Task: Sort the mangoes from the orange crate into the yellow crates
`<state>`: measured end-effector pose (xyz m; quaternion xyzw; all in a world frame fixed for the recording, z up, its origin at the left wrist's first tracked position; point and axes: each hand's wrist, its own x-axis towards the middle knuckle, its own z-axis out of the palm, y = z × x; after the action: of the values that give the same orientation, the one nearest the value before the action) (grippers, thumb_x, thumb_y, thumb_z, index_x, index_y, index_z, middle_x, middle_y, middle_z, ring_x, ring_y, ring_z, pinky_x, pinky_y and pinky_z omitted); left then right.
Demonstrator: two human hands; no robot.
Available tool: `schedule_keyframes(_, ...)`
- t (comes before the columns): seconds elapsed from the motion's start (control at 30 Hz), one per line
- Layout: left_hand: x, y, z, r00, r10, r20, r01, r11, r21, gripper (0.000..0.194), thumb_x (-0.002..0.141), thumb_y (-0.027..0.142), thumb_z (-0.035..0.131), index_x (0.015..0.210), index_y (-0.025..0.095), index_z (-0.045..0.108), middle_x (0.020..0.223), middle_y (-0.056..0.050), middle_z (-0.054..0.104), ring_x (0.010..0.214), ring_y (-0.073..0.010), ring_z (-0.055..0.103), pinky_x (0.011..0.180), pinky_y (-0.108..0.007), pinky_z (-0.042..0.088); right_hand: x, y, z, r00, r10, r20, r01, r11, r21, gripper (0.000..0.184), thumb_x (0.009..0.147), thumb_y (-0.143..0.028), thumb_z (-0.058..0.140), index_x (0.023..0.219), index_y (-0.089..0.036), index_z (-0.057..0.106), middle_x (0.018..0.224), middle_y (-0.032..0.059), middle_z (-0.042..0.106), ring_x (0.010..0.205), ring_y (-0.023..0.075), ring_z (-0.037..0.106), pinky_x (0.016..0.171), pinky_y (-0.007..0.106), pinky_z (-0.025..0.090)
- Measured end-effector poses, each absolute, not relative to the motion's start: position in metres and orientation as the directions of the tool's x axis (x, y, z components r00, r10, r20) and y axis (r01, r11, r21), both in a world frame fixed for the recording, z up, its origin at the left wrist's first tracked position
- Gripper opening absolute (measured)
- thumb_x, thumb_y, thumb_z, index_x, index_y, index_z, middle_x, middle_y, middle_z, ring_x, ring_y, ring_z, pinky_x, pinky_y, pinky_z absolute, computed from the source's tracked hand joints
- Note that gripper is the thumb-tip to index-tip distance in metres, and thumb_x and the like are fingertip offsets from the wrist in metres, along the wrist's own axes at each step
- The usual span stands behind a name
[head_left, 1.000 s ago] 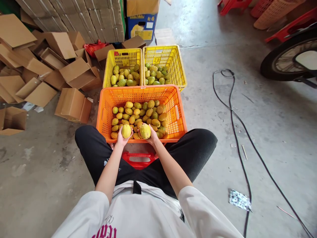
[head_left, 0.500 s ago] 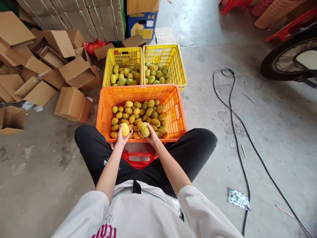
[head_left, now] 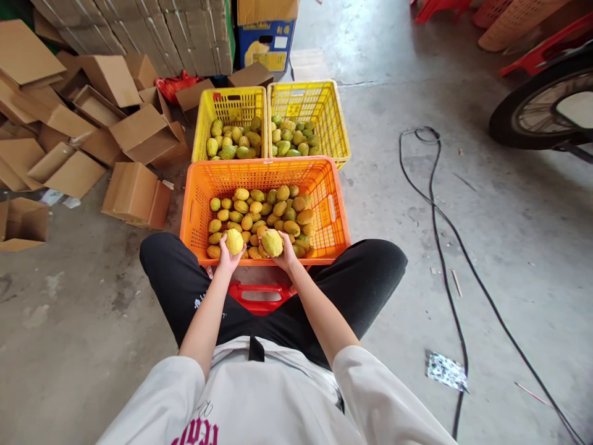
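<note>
My left hand is closed around a bright yellow, roundish fruit whose kind I cannot make out for sure. In my right hand rests a yellow-green fruit, rounded with a blunt end, the fingers wrapped about its side. Both hands are above the near side of an orange plastic crate, a short gap between them. Inside the crate lie many loose oval fruits, yellow, orange-brown and greenish, partly hidden by my hands.
Behind the orange crate stand two yellow crates holding greener fruits. Opened cardboard boxes pile up on the left. A black cable winds over the floor at right, near a motorbike wheel. A red plastic stool shows between my legs.
The fruit in my right hand has turned, showing a yellower face than its earlier greenish-brown one. The fruit in my left hand has turned slightly too. Both hands stay nearly in place.
</note>
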<state>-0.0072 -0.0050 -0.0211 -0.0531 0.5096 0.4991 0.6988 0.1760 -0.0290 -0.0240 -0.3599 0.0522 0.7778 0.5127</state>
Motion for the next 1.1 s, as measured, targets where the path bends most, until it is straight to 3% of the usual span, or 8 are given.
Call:
schedule_keyframes(0.13,-0.008,-0.0054,-0.0187,0.056,0.654,-0.755,-0.75,0.526,0.401,0.035,0.095,0.048,0.048,0.094,0.022,0.072,0.084,-0.007,0.07,0.077,-0.018,0.067,0.069,-0.027,0.056,0.1766,-0.0294,-0.0222,-0.195,0.774,-0.603,-0.84,-0.449,-0.305,0.025,0.092,-0.035,0.053,0.109,-0.022,0.066,0.092,0.0068,0.081,0.085,0.024,0.078,0.07,0.036,0.065)
schedule_keyframes(0.3,-0.0092,-0.0058,-0.0191,0.079,0.651,-0.755,-0.728,0.555,0.402,0.032,0.091,0.045,0.052,0.101,0.023,0.072,0.086,-0.007,0.071,0.083,-0.0213,0.069,0.074,-0.032,0.056,0.1767,-0.0271,-0.0249,-0.174,0.747,-0.641,-0.842,-0.451,-0.298,0.023,0.089,-0.029,0.056,0.11,-0.026,0.063,0.091,0.0025,0.081,0.073,0.0233,0.078,0.062,0.036,0.064)
schedule_keyframes(0.47,-0.0091,-0.0058,-0.0191,0.054,0.647,-0.761,-0.74,0.538,0.404,0.032,0.092,0.046,0.05,0.1,0.024,0.072,0.085,-0.007,0.072,0.088,-0.0233,0.07,0.077,-0.034,0.057,0.1756,-0.0263,-0.0255,-0.159,0.753,-0.638,-0.861,-0.422,-0.283,0.023,0.087,-0.027,0.059,0.109,-0.026,0.061,0.089,0.0026,0.08,0.077,0.0248,0.08,0.072,0.042,0.067)
schedule_keyframes(0.57,-0.0084,-0.0061,-0.0171,0.049,0.647,-0.761,-0.748,0.529,0.401,0.032,0.094,0.045,0.048,0.098,0.024,0.072,0.084,-0.008,0.072,0.09,-0.0239,0.071,0.076,-0.035,0.058,0.1759,-0.0261,-0.0241,-0.157,0.741,-0.653,-0.859,-0.429,-0.28,0.016,0.089,-0.031,0.059,0.104,-0.025,0.061,0.083,0.0031,0.079,0.076,0.0246,0.079,0.07,0.04,0.067)
schedule_keyframes(0.7,-0.0075,-0.0064,-0.0148,0.053,0.646,-0.761,-0.756,0.524,0.392,0.035,0.097,0.047,0.046,0.095,0.022,0.071,0.082,-0.006,0.07,0.084,-0.0203,0.071,0.074,-0.031,0.057,0.176,-0.0268,-0.0233,-0.112,0.753,-0.648,-0.863,-0.397,-0.312,0.014,0.093,-0.038,0.061,0.1,-0.026,0.06,0.079,0.001,0.077,0.074,0.0223,0.078,0.07,0.037,0.067)
schedule_keyframes(0.8,-0.0067,-0.0069,-0.0152,0.032,0.66,-0.75,-0.756,0.507,0.414,0.029,0.095,0.049,0.057,0.094,0.022,0.068,0.083,-0.004,0.069,0.081,-0.0171,0.07,0.078,-0.029,0.057,0.1751,-0.0286,-0.0243,-0.086,0.786,-0.612,-0.854,-0.374,-0.361,0.014,0.09,-0.031,0.066,0.102,-0.027,0.06,0.084,-0.0022,0.077,0.076,0.019,0.078,0.075,0.034,0.066)
schedule_keyframes(0.93,-0.0053,-0.0078,-0.0166,0.005,0.643,-0.766,-0.74,0.518,0.43,0.018,0.089,0.039,0.069,0.096,0.022,0.066,0.083,-0.003,0.069,0.08,-0.0163,0.069,0.08,-0.03,0.057,0.1747,-0.0305,-0.0258,-0.1,0.801,-0.59,-0.819,-0.403,-0.408,0.021,0.088,-0.027,0.063,0.109,-0.027,0.064,0.089,-0.0027,0.078,0.076,0.0173,0.077,0.071,0.029,0.064)
schedule_keyframes(1.1,-0.005,-0.008,-0.017,0.021,0.653,-0.757,-0.744,0.516,0.424,0.017,0.092,0.037,0.061,0.09,0.02,0.066,0.082,-0.004,0.07,0.075,-0.0151,0.068,0.074,-0.028,0.057,0.1757,-0.0271,-0.0256,-0.121,0.765,-0.632,-0.858,-0.401,-0.321,0.024,0.091,-0.033,0.056,0.111,-0.023,0.066,0.09,0.0025,0.079,0.078,0.0215,0.077,0.067,0.033,0.065)
